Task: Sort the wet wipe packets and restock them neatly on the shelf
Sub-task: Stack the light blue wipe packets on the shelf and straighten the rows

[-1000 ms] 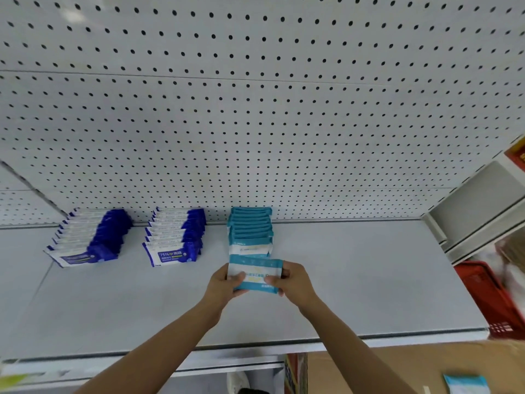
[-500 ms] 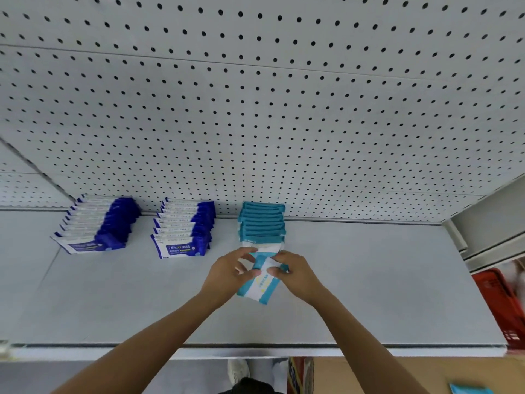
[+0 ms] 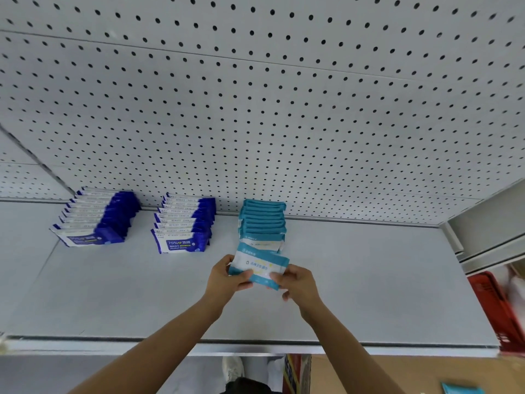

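Teal packet (image 3: 260, 267) held over shelf (image 3: 369, 280), just in front of teal row (image 3: 262, 223), label up, likely being squared to join it; left hand (image 3: 224, 280) and right hand (image 3: 297, 282) pinch opposite ends, fingers curled; dark blue rows (image 3: 184, 226) apart at left, sorted by colour

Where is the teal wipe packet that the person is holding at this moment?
In the head view, the teal packet is near the middle, held between the left hand and right hand, above the shelf, just in front of the teal row.
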The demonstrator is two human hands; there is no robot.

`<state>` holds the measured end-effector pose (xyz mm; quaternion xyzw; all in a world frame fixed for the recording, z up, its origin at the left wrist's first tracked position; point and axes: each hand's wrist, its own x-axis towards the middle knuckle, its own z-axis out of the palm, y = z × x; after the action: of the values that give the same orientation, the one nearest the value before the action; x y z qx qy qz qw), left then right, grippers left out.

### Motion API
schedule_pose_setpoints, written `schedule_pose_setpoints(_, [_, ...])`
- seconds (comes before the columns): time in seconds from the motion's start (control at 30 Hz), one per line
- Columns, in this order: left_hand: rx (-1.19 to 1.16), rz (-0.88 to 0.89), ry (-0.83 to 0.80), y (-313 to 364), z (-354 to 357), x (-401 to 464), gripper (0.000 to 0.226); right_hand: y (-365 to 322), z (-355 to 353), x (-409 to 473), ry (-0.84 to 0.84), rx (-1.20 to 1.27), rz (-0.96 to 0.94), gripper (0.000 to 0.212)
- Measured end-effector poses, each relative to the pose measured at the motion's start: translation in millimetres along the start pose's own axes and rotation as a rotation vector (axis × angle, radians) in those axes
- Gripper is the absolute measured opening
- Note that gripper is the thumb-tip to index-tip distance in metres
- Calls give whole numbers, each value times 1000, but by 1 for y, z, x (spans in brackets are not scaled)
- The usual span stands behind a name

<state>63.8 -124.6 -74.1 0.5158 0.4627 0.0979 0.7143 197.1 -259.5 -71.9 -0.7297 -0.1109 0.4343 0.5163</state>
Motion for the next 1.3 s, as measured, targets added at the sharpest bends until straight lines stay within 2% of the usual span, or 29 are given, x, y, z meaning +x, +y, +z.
schedule_pose_setpoints(0.1, [226,44,35,-10,-1,5,26,7,-1,4,78,32,10,20])
schedule_pose_setpoints(0.23, [585,111,101,-9,-3,10,27,8,0,14,133,2,-11,23])
schedule_pose_setpoints(0.37, [726,140,133,-5,-2,19,24,11,-1,29,175,-107,-61,20])
schedule_pose_setpoints(0.47, [801,70,162,-1,-1,30,17,13,0,40,207,-268,-71,20])
schedule_pose_setpoints(0.57, [823,27,196,2,1,39,12,14,3,50,251,-322,-65,23])
schedule_pose_setpoints(0.67, [818,30,215,3,4,48,24,12,7,58,286,-320,-64,21])
schedule_pose_setpoints(0.73, [811,32,237,6,6,56,21,9,8,64,302,-307,-99,20])
schedule_pose_setpoints(0.83, [755,91,296,17,10,71,12,0,9,72,311,-235,-166,10])
schedule_pose_setpoints(1.0, [675,150,348,20,12,80,13,0,11,78,307,-181,-208,14])
schedule_pose_setpoints(1.13, [685,127,338,12,8,75,10,0,8,83,261,-259,-194,18])
schedule_pose_setpoints(1.3, [651,171,301,18,-4,60,17,-5,-4,77,233,-509,-203,30])
